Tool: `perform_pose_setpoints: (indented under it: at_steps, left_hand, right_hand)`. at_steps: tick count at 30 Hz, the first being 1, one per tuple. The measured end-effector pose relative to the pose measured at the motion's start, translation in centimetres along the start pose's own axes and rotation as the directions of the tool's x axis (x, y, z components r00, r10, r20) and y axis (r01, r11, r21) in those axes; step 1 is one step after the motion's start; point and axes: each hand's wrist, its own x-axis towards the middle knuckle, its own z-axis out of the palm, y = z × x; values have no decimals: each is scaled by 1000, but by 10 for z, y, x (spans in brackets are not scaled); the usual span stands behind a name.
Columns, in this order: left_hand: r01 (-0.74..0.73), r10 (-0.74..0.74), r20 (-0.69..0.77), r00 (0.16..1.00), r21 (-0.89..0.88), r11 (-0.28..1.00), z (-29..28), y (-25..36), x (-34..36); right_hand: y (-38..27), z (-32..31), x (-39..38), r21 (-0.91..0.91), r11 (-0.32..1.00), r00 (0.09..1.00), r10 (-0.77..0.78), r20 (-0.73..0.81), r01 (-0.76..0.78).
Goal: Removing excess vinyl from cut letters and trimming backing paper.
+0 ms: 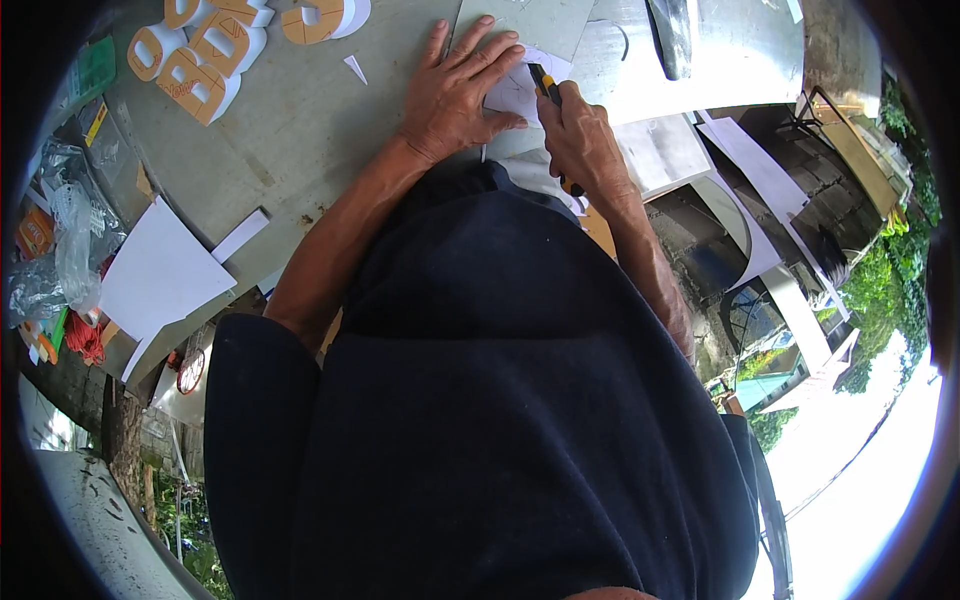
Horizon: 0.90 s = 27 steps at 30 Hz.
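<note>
My right hand (583, 145) is wrapped round a black and yellow utility knife (543, 82), its front end over a small white sheet (515, 98) with faint drawn lines. My left hand (462, 88) lies flat with fingers spread, its fingertips and thumb at the left side of that sheet. Whether the blade touches the sheet is too small to tell. Beneath lies a grey tabletop (290, 130). A thin white pointed scrap (355, 70) rests left of my left hand.
Several cut-out block letters (205, 60) with tan faces and white sides stand at the far left. White sheet pieces (165, 270) lie at the left edge beside clear plastic bags (75, 225). A dark, shiny long object (672, 38) is at the far right. White strips (760, 170) hang beyond the right edge.
</note>
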Motion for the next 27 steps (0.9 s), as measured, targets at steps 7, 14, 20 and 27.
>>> perform_pose_setpoints:
  at_steps: [7, 14, 20, 27]
  left_hand:
    - [-8, 8, -1, 1000, 10, 1000, 1, 0, 1]
    - [-20, 20, -2, 1000, 31, 999, 2, -1, -1]
    - [-30, 30, -22, 999, 22, 999, 3, -2, -1]
    - [-33, 33, -26, 999, 27, 999, 1, -1, 1]
  right_hand:
    - [-1, -1, 0, 14, 1000, 1000, 23, 16, -24]
    - [-4, -1, 1, -30, 1000, 1000, 2, 4, -2]
    - [-6, 3, 5, -104, 994, 1000, 25, -8, -25]
    - [14, 9, 13, -286, 954, 995, -98, -17, 89]
